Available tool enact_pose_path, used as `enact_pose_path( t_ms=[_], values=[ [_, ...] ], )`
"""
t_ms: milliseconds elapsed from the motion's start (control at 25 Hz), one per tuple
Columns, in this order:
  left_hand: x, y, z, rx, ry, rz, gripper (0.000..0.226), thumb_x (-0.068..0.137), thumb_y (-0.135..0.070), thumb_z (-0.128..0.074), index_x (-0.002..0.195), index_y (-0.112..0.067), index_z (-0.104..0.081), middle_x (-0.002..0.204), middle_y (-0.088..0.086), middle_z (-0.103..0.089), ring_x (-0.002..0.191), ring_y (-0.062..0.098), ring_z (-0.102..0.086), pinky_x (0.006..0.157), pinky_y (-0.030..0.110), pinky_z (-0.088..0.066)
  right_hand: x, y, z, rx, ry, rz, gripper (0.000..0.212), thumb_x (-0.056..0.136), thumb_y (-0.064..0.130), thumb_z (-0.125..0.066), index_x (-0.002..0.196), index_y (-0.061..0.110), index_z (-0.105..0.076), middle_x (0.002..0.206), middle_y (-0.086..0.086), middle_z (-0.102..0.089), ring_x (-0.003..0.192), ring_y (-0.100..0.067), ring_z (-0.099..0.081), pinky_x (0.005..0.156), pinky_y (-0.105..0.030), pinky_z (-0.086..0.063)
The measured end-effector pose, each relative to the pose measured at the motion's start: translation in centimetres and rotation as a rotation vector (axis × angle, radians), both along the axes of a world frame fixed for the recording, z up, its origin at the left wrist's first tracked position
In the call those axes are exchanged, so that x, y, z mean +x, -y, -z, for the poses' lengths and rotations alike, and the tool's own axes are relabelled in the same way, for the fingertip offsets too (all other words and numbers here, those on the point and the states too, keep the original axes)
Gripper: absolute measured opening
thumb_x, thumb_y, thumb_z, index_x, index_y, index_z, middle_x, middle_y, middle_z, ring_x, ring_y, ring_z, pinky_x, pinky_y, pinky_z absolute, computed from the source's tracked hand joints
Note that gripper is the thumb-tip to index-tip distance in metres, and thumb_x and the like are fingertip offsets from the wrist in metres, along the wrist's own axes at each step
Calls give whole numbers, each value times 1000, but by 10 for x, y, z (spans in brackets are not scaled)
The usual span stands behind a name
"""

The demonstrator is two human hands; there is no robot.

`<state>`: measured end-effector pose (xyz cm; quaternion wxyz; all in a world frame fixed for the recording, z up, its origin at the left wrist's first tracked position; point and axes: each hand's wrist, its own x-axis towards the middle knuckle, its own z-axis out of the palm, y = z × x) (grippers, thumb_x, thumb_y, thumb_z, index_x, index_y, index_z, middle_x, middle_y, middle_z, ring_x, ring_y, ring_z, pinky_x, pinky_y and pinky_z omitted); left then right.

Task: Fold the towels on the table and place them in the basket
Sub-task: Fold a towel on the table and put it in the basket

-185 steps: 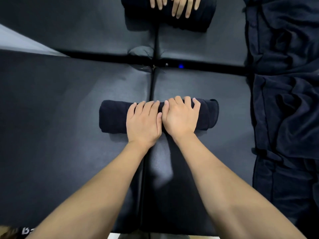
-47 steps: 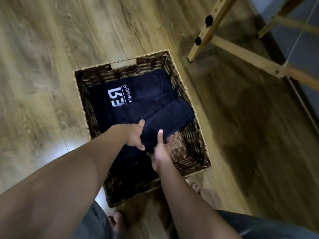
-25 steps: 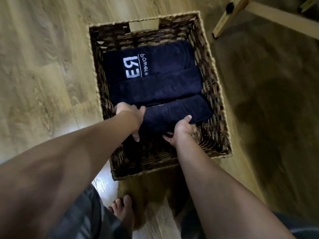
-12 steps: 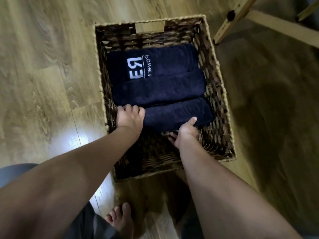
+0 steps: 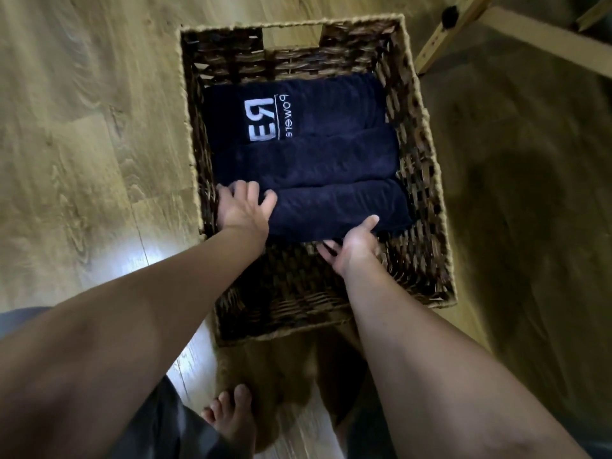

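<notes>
With both hands down inside the wicker basket [image 5: 427,180], the nearest rolled towel [image 5: 337,210] lies snug against the middle roll [image 5: 308,160], which sits against the logo towel [image 5: 298,107] by the far wall. The left hand [image 5: 243,210] lies with fingers spread flat over the roll's left end, pressing it in; the right hand [image 5: 352,245] is loose and open at its near edge, thumb touching, likely squaring it up so more rolls fit near the front wall.

Navy towels [image 5: 331,207], one with white lettering [image 5: 268,119], in a dark-brown woven basket [image 5: 420,180] on tan wood-grain floor [image 5: 82,127].
</notes>
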<state>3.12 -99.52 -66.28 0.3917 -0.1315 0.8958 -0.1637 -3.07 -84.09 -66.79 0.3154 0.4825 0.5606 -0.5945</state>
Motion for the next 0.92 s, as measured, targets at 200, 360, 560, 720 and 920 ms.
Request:
enact_pose_path(
  t_ms=[200,360,560,720,920],
  values=[
    [-5,-1,-6,41,94,-34,112,82,-71,-59,158,-20,6,148,18,-23,139,40,-26,111,47,-29,-7,-5,-5,27,63,-52,61,101,66,-32,145,25,-42,113,-10,-61,92,-34,-70,92,-55,-57],
    [-18,12,-32,226,24,-195,101,85,-79,-50,155,-14,-17,155,16,-23,143,37,-25,108,49,-36,-8,-8,-4,56,57,-17,67,101,66,-35,149,20,-40,120,-13,-59,97,-37,-66,87,-52,-59],
    [-28,9,-43,149,19,-141,54,94,-30,-68,141,-12,-52,142,10,-53,130,32,-52,89,41,-48,-9,-8,-1,11,-29,127,72,95,73,-39,151,27,-37,142,-10,-52,115,-38,-60,80,-48,-61],
    [-19,9,-20,195,85,-124,53,98,-23,-62,145,-5,-45,145,17,-46,132,37,-51,101,46,-50,-18,-13,11,21,-28,189,69,95,71,-42,154,36,-33,151,-9,-45,126,-37,-55,78,-47,-60],
    [-14,3,-12,242,83,-150,51,104,-24,-53,148,-3,-38,149,17,-42,135,35,-48,105,45,-45,-28,-17,8,37,5,91,67,96,68,-47,152,32,-39,146,-11,-47,120,-38,-57,69,-44,-60]
  ],
)
